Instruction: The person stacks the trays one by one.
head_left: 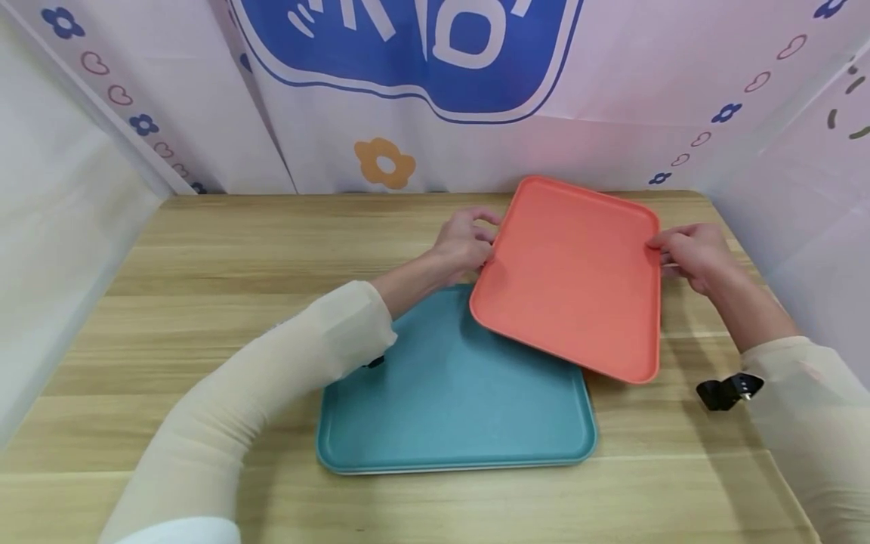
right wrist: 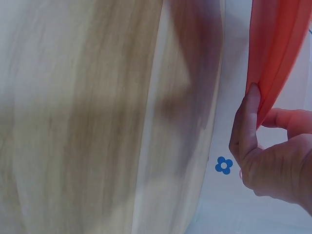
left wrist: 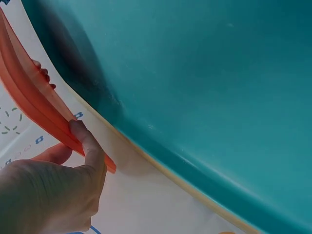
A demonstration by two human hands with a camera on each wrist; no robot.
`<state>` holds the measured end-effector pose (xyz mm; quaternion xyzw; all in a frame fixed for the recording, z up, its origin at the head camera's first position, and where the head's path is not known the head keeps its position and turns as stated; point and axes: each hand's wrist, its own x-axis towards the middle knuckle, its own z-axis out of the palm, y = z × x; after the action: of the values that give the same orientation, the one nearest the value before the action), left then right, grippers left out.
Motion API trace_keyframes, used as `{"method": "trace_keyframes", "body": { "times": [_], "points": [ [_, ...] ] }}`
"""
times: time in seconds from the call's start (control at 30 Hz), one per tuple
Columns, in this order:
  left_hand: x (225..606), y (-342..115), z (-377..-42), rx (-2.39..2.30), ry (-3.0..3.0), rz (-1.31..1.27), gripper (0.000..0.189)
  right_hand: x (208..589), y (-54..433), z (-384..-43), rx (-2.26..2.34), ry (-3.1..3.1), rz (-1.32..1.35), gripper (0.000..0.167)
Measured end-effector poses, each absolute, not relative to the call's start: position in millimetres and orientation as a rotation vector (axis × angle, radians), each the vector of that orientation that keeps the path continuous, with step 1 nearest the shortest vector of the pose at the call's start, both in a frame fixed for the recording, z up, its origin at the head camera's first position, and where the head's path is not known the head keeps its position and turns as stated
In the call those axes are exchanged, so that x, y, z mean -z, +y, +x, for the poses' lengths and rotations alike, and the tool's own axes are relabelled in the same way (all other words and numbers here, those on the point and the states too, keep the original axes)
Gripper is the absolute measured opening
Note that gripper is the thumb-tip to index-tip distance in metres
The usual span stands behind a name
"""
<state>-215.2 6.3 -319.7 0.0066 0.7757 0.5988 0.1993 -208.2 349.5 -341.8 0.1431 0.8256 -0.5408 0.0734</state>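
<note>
A red-orange tray [head_left: 574, 276] is held up over the table, tilted, with its lower part above a teal tray [head_left: 448, 400]. My left hand [head_left: 465, 242] pinches its left rim; the left wrist view shows that hand [left wrist: 68, 175] with fingers and thumb on either side of the orange tray's edge [left wrist: 44, 107]. At the opposite rim, my right hand [head_left: 693, 253] grips between thumb and fingers, as the right wrist view also shows [right wrist: 273, 151]. The teal tray lies flat on the table, and a paler edge shows beneath its front rim.
The wooden table [head_left: 170, 340] carries the teal tray near its middle. Behind it hangs a white printed sheet [head_left: 319, 143] with a blue sign and flowers. White sheets also flank both sides. Black wrist devices, such as the right one [head_left: 730, 391], sit at the sleeves.
</note>
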Motion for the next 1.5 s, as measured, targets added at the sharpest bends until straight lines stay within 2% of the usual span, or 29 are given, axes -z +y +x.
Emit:
{"method": "trace_keyframes", "body": {
  "times": [0.27,0.53,0.83,1.1,1.3,1.5],
  "points": [
    [318,-2,-213,-1.66,2.163,0.063,0.051,340,346,-210,1.635,2.503,0.432,0.008],
    [321,-8,-209,-1.645,2.186,0.087,0.05,338,344,-210,1.573,2.535,0.42,0.032],
    [323,-16,-212,-1.613,2.145,0.073,0.062,337,342,-212,1.55,2.549,0.429,0.045],
    [324,-22,-212,-1.583,2.15,0.061,0.055,335,342,-213,1.585,2.511,0.406,0.042],
    [322,-28,-210,-1.609,2.12,0.055,0.05,331,339,-214,1.656,2.475,0.419,0.024],
    [321,-32,-208,-1.616,2.099,0.048,0.05,328,335,-214,1.612,2.505,0.434,0.036]
  ]
}}
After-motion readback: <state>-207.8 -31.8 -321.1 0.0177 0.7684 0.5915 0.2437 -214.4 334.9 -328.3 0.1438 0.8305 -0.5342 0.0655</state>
